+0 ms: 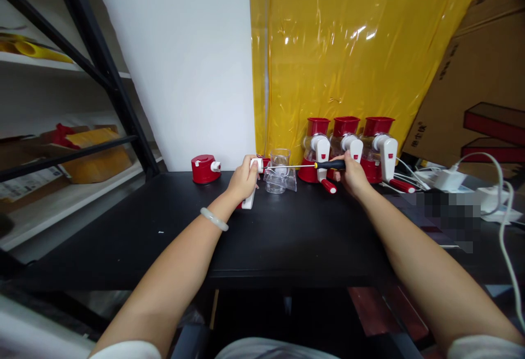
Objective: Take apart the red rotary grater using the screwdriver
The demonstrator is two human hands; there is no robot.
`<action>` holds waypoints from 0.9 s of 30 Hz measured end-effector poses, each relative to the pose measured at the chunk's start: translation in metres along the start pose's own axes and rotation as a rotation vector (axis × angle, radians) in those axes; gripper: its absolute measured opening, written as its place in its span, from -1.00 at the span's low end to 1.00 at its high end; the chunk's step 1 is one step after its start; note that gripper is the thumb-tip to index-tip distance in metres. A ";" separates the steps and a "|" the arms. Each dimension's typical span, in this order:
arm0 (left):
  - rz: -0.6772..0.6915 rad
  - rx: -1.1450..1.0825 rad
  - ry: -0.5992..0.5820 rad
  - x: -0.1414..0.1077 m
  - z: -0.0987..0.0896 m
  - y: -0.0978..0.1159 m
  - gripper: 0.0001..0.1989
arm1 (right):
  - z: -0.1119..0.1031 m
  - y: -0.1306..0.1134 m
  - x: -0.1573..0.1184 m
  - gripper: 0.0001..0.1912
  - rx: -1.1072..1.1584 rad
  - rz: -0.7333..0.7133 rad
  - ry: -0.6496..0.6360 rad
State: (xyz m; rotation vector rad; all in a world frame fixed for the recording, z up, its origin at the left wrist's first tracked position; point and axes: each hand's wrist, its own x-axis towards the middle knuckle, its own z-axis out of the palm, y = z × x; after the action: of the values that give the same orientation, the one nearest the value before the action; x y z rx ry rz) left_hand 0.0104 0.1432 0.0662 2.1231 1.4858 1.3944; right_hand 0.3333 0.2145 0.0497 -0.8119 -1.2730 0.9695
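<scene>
My left hand (243, 177) is closed round a white crank handle (249, 200) with a red grip, its wide end turned to the right. In my right hand (351, 173) is a screwdriver (331, 165) with a black and yellow handle. Its long shaft points left, and the tip is at or close to the crank's white end; contact is too small to make out. Behind the shaft stands a clear plastic grater body (275, 185). A red base (204, 169) with a white knob sits left of my left hand.
Several red and white rotary graters, one of them an upright grater (379, 143), stand at the back right. White chargers and cables (449, 178) lie on the right of the black table (262, 244). A shelf rack (102, 63) rises at the left, a cardboard box (471, 74) at the right.
</scene>
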 end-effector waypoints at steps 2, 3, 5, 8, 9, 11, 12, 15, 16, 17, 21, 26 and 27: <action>-0.001 -0.003 0.001 0.000 0.000 0.000 -0.62 | 0.000 0.000 0.001 -0.53 -0.020 -0.009 -0.002; -0.003 -0.003 0.001 0.000 0.000 0.000 -0.62 | 0.000 0.000 0.001 -0.60 0.004 -0.002 -0.003; -0.008 -0.001 0.002 0.000 0.000 0.000 -0.62 | 0.001 0.000 0.000 -0.72 0.087 0.039 -0.003; -0.009 -0.003 -0.002 -0.001 0.000 0.000 -0.62 | 0.002 -0.002 -0.002 -0.74 0.220 0.099 -0.029; -0.007 -0.003 -0.006 -0.001 0.000 -0.001 -0.62 | 0.002 -0.002 -0.002 -0.72 0.251 0.105 -0.046; 0.000 -0.002 -0.018 -0.001 0.000 -0.001 -0.61 | 0.001 -0.003 -0.003 -0.70 0.277 0.088 -0.064; 0.005 -0.001 -0.023 -0.001 0.000 -0.002 -0.61 | 0.001 -0.002 -0.003 -0.70 0.272 0.072 -0.058; 0.013 0.002 -0.024 0.000 0.000 -0.002 -0.61 | 0.000 0.000 -0.001 -0.63 0.147 0.027 -0.003; 0.012 0.003 -0.019 0.000 0.000 -0.002 -0.62 | -0.001 0.001 0.000 -0.59 0.070 0.007 0.015; 0.009 0.003 -0.015 0.000 0.000 -0.002 -0.62 | -0.001 0.003 0.001 -0.56 -0.007 -0.015 0.027; 0.002 -0.002 -0.014 0.000 0.000 -0.002 -0.62 | 0.000 0.004 0.001 -0.61 -0.056 -0.031 0.036; -0.008 -0.001 -0.020 0.000 0.001 -0.002 -0.61 | 0.001 -0.003 -0.006 -0.69 0.183 0.049 -0.038; -0.009 0.000 -0.018 0.000 0.001 -0.002 -0.61 | 0.001 -0.004 -0.006 -0.69 0.194 0.052 -0.054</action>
State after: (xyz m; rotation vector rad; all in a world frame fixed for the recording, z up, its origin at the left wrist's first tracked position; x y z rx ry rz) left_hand 0.0094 0.1443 0.0645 2.1213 1.4868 1.3679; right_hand 0.3325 0.2068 0.0511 -0.6738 -1.1874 1.1445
